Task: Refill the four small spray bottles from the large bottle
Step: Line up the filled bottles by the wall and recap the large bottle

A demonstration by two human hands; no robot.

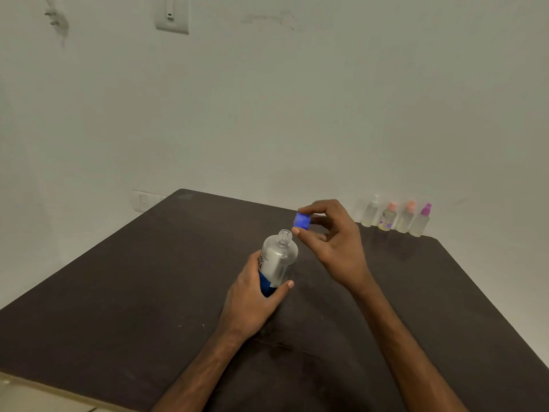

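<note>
My left hand (252,298) grips the large clear bottle (280,257) around its blue label, holding it upright and slightly tilted over the table's middle. Its neck is uncapped. My right hand (332,233) pinches the blue cap (301,220) just above and to the right of the open neck. Several small spray bottles stand in a row at the table's far right edge against the wall: one with a white top (371,212), two with pink tops (387,217) (406,218), one with a purple top (421,221).
The dark brown table (133,292) fills the lower view, with its left and right edges slanting inward toward the wall. A white wall stands close behind it, with a socket (144,200) low at the left and a switch plate (172,13) high up.
</note>
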